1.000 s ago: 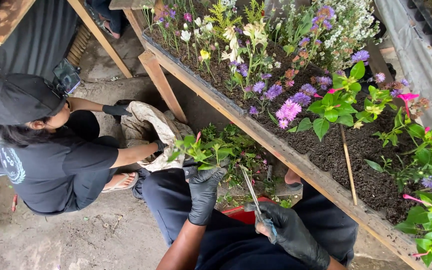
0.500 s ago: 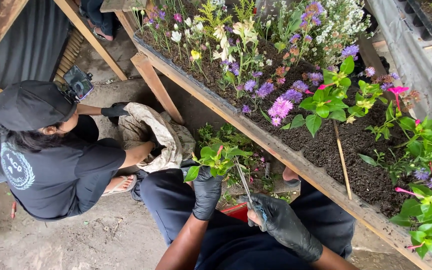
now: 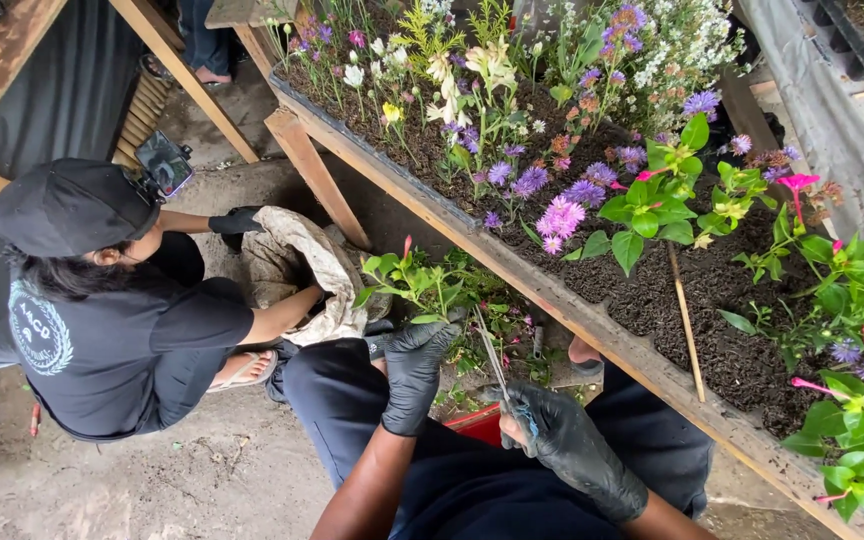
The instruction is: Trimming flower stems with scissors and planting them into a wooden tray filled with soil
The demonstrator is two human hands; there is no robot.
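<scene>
One leafy green cutting (image 3: 407, 280), tipped with a pink bud, is gripped at its stem by the gloved left hand (image 3: 414, 372) above the lap, while slim scissors (image 3: 500, 375) are clasped in the gloved right hand (image 3: 572, 445), blades raised beside the stem.

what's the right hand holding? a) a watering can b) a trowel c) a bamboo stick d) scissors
d: the gloved right hand has its grip closed on a pair of scissors, blades pointing up toward the leafy green cutting that the left hand holds; the thin stick stands untouched in the soil of the wooden planter bed.
</scene>
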